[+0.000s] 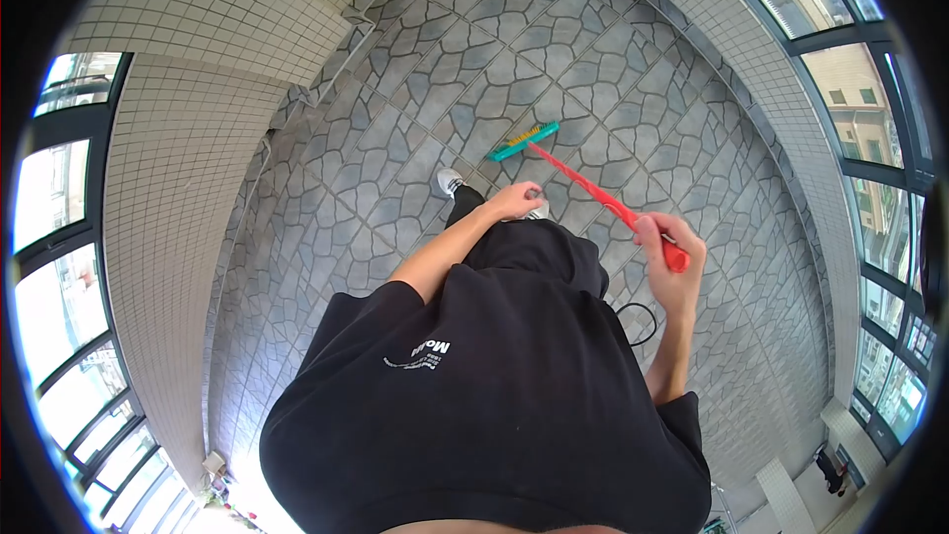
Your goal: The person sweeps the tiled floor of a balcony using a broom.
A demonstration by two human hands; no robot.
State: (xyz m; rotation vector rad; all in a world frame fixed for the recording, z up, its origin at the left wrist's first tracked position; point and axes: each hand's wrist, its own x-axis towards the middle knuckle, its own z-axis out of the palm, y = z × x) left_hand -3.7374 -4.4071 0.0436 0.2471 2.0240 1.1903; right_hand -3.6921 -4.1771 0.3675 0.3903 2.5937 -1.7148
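1. Grey stone-pattern floor tiles (514,69) fill the centre and top of the frame, narrowing toward the upper middle.
2. White tiled walls (188,178) edge the floor on the left and right; tall windows (59,267) line both far sides.
3. A person in a black shirt (494,386) fills the lower centre, seen from above.
4. Right hand (670,242), right of centre, is clamped around the end of a red broom handle (593,193).
5. Broom's teal head (522,141) rests on the floor at centre, with open floor all around it.
6. Left hand (516,200), at centre, hangs free with its fingers loosely curled, apart from the handle, above a white shoe (450,181).
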